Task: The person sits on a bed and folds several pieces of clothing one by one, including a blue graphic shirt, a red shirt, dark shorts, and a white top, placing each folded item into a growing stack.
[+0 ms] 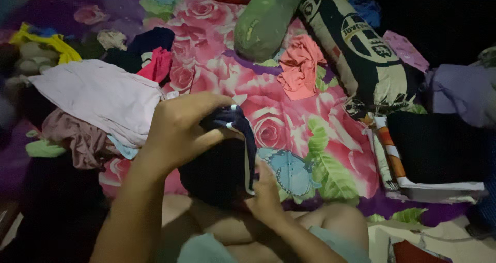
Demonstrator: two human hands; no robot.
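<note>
While both hands are closed on the dark navy garment (227,154), we record the grip first: the left hand (178,134) is clamped on the upper bunched edge, where a pale trim shows, and the right hand (266,190) pinches the lower edge near the same trim. The garment hangs between the two hands, above the lap and just in front of the floral bedsheet (289,113).

We judge the step in hand to be straightening or folding the piece. To do it well, we would keep the trimmed edge taut between the two holds, align the seams before any fold, and lower the cloth onto a flat part of the sheet, not over the knees.

Outward from the hands: a heap of loose clothes (98,103) lies to the left, topped by a pale pink item. A coral garment (299,66) lies crumpled farther up the sheet. A green bolster (266,17) and a black-and-white bolster (356,46) lie beyond it. A folded stack (434,154) sits to the right, well apart. Lighting is poor; fabric detail cannot be confirmed.
</note>
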